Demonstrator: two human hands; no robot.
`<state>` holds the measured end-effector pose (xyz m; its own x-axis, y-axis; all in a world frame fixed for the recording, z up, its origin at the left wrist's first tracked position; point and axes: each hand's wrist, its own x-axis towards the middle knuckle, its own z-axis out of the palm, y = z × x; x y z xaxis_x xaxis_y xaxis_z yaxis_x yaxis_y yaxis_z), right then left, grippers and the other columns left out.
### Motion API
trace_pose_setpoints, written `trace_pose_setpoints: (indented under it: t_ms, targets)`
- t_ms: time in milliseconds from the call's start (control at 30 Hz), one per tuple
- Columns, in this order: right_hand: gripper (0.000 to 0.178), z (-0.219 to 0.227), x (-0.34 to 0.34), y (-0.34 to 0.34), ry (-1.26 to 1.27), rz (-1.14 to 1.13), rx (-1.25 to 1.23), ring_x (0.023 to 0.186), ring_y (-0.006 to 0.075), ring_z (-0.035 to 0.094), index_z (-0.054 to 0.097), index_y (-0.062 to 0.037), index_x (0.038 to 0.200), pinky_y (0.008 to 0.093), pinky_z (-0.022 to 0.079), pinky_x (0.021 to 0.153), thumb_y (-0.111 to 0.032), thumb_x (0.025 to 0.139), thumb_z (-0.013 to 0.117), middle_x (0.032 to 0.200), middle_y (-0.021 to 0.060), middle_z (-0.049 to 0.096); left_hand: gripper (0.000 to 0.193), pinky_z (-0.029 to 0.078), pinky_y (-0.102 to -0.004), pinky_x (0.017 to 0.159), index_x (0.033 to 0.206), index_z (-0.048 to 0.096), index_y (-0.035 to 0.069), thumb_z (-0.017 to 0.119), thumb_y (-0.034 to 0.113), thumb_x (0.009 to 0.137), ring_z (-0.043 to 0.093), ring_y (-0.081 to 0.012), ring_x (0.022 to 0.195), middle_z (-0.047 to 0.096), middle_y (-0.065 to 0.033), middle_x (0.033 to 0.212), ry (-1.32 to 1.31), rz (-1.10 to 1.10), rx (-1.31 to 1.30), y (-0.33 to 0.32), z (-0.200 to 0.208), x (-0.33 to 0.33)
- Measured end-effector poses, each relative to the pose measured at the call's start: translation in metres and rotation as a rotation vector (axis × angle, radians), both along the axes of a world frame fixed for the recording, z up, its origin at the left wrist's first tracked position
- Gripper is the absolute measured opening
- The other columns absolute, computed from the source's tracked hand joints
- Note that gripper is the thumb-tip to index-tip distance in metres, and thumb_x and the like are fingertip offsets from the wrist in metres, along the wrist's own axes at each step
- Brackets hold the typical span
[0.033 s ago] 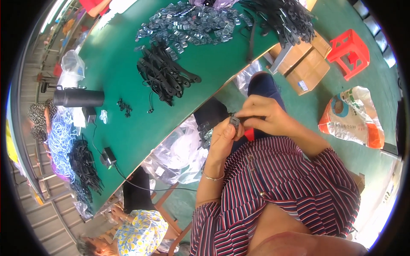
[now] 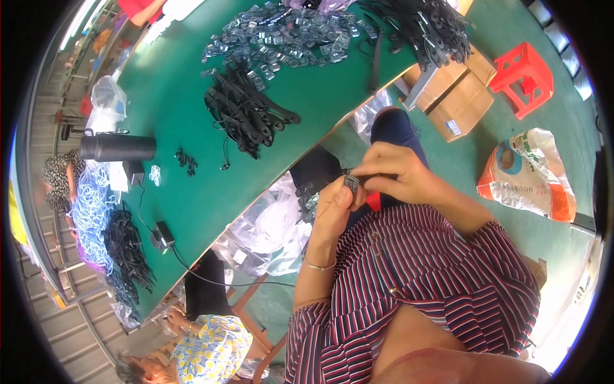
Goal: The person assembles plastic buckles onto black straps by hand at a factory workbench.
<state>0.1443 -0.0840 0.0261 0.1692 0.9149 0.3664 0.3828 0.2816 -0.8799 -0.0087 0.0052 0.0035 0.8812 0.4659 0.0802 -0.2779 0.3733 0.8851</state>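
Note:
My left hand [image 2: 332, 203] is closed round a small smoky-clear plastic case [image 2: 351, 182], held upright above my lap. My right hand [image 2: 401, 171] meets it from the other side, thumb and fingers pinched together at the top of the case. Something thin and dark shows between those fingers, too small to make out. Past the table edge lies a bundle of black straps [image 2: 246, 115] with loops and cords. Behind it spreads a heap of similar small clear cases [image 2: 288, 35].
On the green table [image 2: 185, 115] lie more black straps [image 2: 428, 25], small black pieces [image 2: 185, 161], a black bottle [image 2: 118, 147], blue-white cords [image 2: 93, 201] and a corded adapter [image 2: 162, 235]. Cartons [image 2: 460, 105], a red stool [image 2: 526, 80] and a sack [image 2: 527, 176] stand right. A co-worker [image 2: 208, 349] sits left.

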Motion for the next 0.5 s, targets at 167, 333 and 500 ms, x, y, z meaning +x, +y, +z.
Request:
trace_pose_setpoints:
  t_ms: [167,333,500]
  targets:
    - [0.023,-0.008,-0.006,0.001,0.127,-0.019,0.103,0.077,0.0197,0.058,0.063,0.0001,0.097,0.0286,0.045,0.066,-0.001,0.074,0.065,0.084,0.0088,0.056,0.045,0.03,-0.0216,0.055,0.081,0.052,0.0,0.049,0.044,0.088,0.04,-0.0093,0.061,0.046,-0.0017,0.067,0.025,-0.127,-0.065,0.002,-0.002,0.0]
    - [0.017,-0.02,-0.005,0.001,0.37,0.049,0.01,0.077,0.0181,0.057,0.06,0.0011,0.091,0.0286,0.045,0.066,-0.002,0.075,0.065,0.087,0.0076,0.054,0.024,0.038,-0.0209,0.063,0.089,0.055,-0.001,0.055,0.024,0.087,0.049,-0.0093,0.068,0.056,-0.0036,0.075,0.113,0.019,-0.059,0.001,-0.003,-0.004]
    - [0.01,-0.014,-0.008,0.007,-0.136,-0.155,0.074,0.073,0.0096,0.049,0.052,-0.002,0.082,0.0234,0.042,0.062,-0.006,0.081,0.061,0.091,0.0041,0.047,0.011,0.042,-0.021,0.07,0.092,0.054,-0.001,0.053,0.009,0.087,0.054,-0.0092,0.076,0.059,-0.004,0.079,0.36,0.185,0.327,-0.005,0.017,-0.004]
